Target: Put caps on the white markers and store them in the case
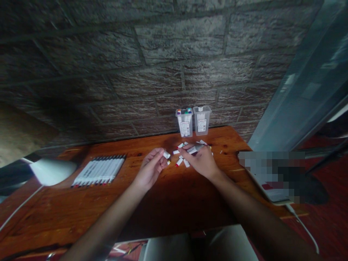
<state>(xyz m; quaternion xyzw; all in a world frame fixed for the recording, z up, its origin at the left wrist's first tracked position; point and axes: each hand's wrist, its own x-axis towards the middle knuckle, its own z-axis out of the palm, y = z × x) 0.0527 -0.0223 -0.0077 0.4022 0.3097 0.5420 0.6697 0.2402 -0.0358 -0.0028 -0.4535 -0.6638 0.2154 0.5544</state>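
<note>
My left hand (153, 166) pinches a small white marker cap (166, 155) between thumb and fingers. To its right, my right hand (202, 159) is closed around a whitish-grey marker (195, 149), held at a slant over the table. Several loose white marker caps (186, 163) with coloured ends lie scattered under and around my right hand, which hides some of them. Off to the left, a row of white markers (99, 170) with dark tips lies side by side on the wooden table.
Two clear plastic boxes (201, 121) stand at the table's back edge by the stone wall; the left box (185, 125) contains several markers with coloured ends. A white lamp-like object (53, 170) is at the far left. A pixelated device (272, 177) with a white cable lies at the right edge.
</note>
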